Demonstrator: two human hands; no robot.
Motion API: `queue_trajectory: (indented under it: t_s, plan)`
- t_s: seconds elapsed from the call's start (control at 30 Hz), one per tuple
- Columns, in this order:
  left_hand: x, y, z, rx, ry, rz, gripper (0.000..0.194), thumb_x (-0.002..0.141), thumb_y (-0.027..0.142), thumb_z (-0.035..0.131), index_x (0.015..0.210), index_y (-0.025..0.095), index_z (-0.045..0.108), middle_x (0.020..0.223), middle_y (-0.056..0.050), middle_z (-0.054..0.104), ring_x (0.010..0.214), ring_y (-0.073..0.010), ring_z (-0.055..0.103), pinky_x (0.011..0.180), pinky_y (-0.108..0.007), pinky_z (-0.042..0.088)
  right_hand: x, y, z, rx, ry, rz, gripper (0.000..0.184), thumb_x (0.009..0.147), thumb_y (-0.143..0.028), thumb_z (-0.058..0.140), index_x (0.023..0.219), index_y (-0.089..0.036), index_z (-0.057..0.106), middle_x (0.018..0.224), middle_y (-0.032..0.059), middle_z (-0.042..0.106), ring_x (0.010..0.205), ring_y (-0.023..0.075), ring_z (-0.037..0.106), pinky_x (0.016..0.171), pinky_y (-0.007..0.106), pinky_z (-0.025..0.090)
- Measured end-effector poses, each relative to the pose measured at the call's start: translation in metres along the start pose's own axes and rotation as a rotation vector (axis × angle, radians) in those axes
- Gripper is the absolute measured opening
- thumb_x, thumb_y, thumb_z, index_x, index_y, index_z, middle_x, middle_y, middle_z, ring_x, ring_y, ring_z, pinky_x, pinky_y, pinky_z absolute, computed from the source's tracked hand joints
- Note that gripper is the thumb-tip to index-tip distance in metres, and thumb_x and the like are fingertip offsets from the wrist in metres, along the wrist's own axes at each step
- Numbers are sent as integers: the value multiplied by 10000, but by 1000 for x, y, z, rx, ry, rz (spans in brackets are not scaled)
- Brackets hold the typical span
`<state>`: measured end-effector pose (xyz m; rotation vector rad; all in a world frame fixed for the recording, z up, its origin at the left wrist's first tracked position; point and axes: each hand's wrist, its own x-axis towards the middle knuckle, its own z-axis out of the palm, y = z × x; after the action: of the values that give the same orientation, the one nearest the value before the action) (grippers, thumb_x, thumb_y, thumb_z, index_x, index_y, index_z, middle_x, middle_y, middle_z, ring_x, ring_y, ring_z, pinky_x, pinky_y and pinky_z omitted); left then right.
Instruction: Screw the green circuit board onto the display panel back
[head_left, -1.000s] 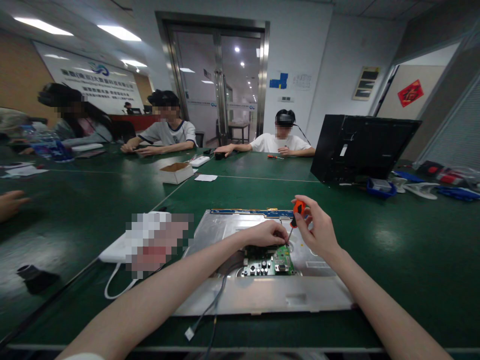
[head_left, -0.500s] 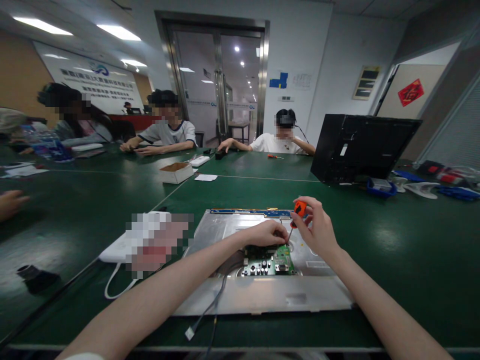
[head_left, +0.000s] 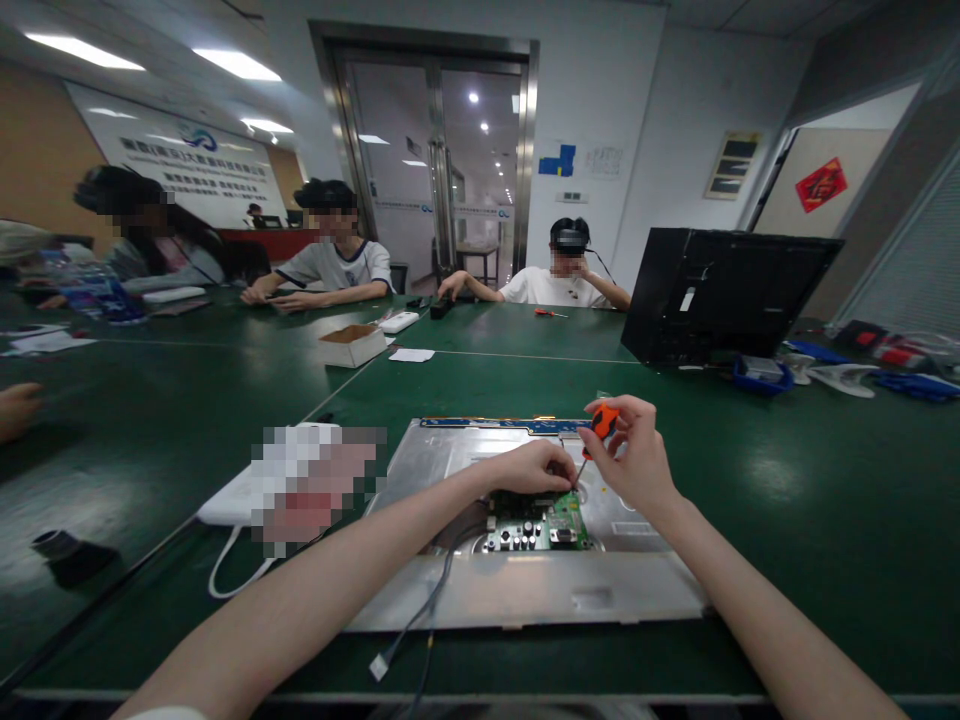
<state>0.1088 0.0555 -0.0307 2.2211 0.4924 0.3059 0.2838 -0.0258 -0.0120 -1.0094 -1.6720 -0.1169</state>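
Near edge of green table point(head_left: 750, 560): loose dark cable point(head_left: 431, 603), white plug at its end, hanging over the near part of a flat metal panel point(head_left: 510, 590). Green circuit board point(head_left: 540, 525) lies on the panel, about mid-panel. Right hand point(head_left: 637, 455) has the orange-and-black screwdriver point(head_left: 603, 422) held narrow between thumb and fingers, handle up, shaft slanting down to the board's far right corner. Left hand point(head_left: 536, 467) over the board's far edge, fingers curled, tips close together beside the screwdriver tip; cannot tell if they pinch anything. Left of panel: white case point(head_left: 232, 500) with white cord, partly blurred. Farther: open carton point(head_left: 352, 347), paper slip point(head_left: 412, 355), black monitor housing point(head_left: 720, 300) at right, blue tray point(head_left: 763, 376) beside it. Across table, three seated people in headgear; beyond, glass doors point(head_left: 480, 170).
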Motion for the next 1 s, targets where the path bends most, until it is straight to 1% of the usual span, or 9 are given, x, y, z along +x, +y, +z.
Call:
queue_trajectory:
  t_s: [0.1,0.27,0.4,0.47,0.57,0.63,0.77,0.9,1.0]
  plan:
    - [0,0,0,3,-7,-3,62,817,110,682,823,154,725,721,27,653,685,-114,568,690,-206,443,0,0,1,5,-4,14,329,956,-352,596,1181,-255,377,972,42,707,568,133,635,455,222,472]
    - [-1,1,0,3,-4,-1,63,803,95,683,816,152,707,730,30,642,688,-111,564,698,-209,443,2,-2,-3,-42,-46,6,279,984,-344,553,1221,-247,441,995,59,700,651,161,682,488,241,497]
    - [-1,1,1,-7,-4,2,66,806,85,674,810,149,692,726,31,635,698,-113,573,694,-207,446,4,-5,-6,-68,-82,-23,281,1013,-305,504,1288,-249,492,1079,80,704,676,160,685,542,272,528]
    - [-1,1,1,-10,-2,3,61,808,89,672,805,148,691,728,29,640,704,-115,577,691,-206,449,5,-7,-7,-59,-102,-32,283,1020,-285,487,1300,-251,505,1071,73,711,669,156,679,559,276,533]
    - [-2,1,1,-13,0,1,73,797,79,669,805,148,695,735,26,650,712,-118,583,693,-207,450,5,-7,-8,-41,-119,-27,287,1019,-288,491,1303,-251,506,946,36,707,594,142,644,516,259,507]
    - [-2,2,1,-16,1,-1,84,793,73,669,808,150,699,734,27,652,708,-118,581,695,-209,451,4,-6,-7,-31,-114,-13,284,999,-313,537,1274,-254,500,917,26,701,559,134,626,485,246,487]
    - [-1,2,0,-22,5,-8,97,784,62,675,805,152,703,739,24,657,714,-120,586,712,-213,456,2,-2,-4,-16,-60,8,306,949,-345,621,1198,-262,464,919,25,710,526,130,615,454,233,467]
    - [-1,1,0,-26,4,-12,104,778,60,673,808,153,709,746,21,669,709,-120,590,720,-217,463,1,-2,-3,21,-49,1,323,969,-329,590,1228,-256,413,977,49,723,534,135,620,439,229,459]
    - [-1,1,0,-31,1,-12,108,779,59,671,812,154,711,749,20,672,711,-122,596,716,-216,467,2,-5,-4,28,-70,-15,275,989,-315,569,1215,-254,425,1020,61,713,556,130,624,450,228,469]
